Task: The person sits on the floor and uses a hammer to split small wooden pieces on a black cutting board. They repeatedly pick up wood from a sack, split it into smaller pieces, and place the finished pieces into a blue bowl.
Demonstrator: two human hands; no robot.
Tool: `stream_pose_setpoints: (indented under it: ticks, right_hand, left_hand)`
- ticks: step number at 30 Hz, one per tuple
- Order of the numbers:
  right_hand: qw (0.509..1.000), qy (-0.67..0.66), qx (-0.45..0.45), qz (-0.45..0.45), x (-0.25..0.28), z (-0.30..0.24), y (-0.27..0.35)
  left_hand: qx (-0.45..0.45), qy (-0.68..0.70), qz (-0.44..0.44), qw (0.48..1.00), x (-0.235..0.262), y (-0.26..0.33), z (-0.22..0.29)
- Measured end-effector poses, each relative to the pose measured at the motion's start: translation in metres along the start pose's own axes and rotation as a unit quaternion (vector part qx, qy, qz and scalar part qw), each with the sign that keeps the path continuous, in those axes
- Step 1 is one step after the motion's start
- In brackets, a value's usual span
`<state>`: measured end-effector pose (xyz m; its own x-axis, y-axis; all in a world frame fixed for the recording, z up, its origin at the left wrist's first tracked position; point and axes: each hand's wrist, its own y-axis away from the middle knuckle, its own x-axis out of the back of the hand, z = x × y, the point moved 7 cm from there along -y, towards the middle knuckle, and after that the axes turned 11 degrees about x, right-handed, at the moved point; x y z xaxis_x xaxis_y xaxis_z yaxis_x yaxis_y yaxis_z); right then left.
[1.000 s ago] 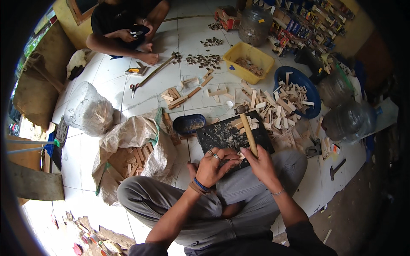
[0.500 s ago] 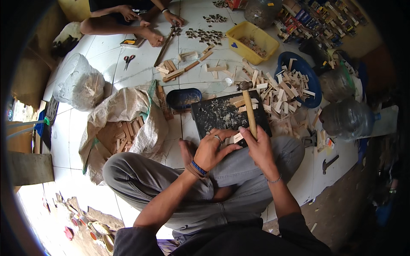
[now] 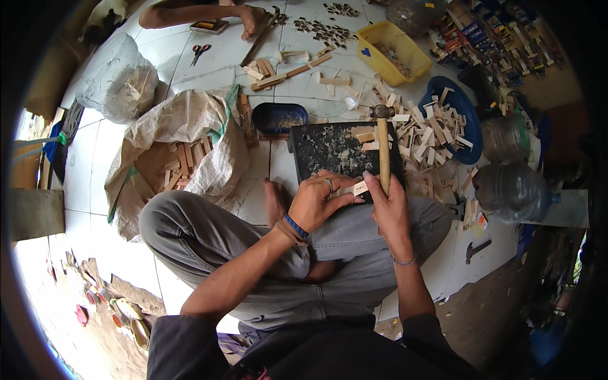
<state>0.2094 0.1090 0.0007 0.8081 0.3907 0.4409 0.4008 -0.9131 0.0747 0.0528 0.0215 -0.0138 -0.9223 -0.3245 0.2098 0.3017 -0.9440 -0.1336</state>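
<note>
My right hand [image 3: 389,206] is closed round the wooden handle of a hammer [image 3: 384,149], whose metal head points away from me. Between thumb and fingers my left hand [image 3: 311,201] pinches a small pale wooden piece [image 3: 360,188] with a dark mark on it. The right thumb and fingertips meet that piece at its other end. Both hands are over the near edge of a black board [image 3: 316,147] strewn with shavings. A few flat wood strips [image 3: 366,137] lie on the board beside the hammer.
Pale wooden pieces [image 3: 421,136] are heaped against a blue basin [image 3: 472,120]. A woven sack [image 3: 136,149] of wood pieces stands left, near a dark blue tray [image 3: 278,118]. Beyond are a yellow tub [image 3: 415,69], scissors [image 3: 200,54] and another person's leg [image 3: 190,15]. A second hammer [image 3: 477,251] lies right.
The view has shifted, so the other person's hands are now out of it. My hands keep the same holds, and the wooden piece is turned slightly.
</note>
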Motion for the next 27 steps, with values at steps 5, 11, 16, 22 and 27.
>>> stream_pose_setpoints:
  ticks: [5, 11, 16, 22, 27]
  right_hand:
    - [0.999, 0.017, 0.045, 0.019, 0.000, 0.000, 0.000]
    - [0.997, 0.061, 0.032, 0.026, 0.004, -0.002, 0.002]
    - [0.997, 0.063, 0.027, 0.027, 0.004, -0.004, 0.002]
    - [0.998, 0.051, 0.027, 0.006, 0.006, -0.005, -0.002]
    - [0.996, 0.060, 0.048, -0.040, 0.005, -0.006, -0.011]
  left_hand:
    - [0.011, 0.015, -0.011, 1.000, -0.001, -0.002, -0.002]
    - [0.021, 0.031, -0.013, 0.999, -0.001, -0.001, 0.005]
    - [-0.017, 0.104, -0.016, 0.994, -0.004, -0.001, 0.006]
    - [0.043, 0.135, -0.183, 0.973, -0.006, -0.017, -0.008]
    - [-0.020, 0.078, -0.212, 0.974, 0.006, -0.027, 0.002]
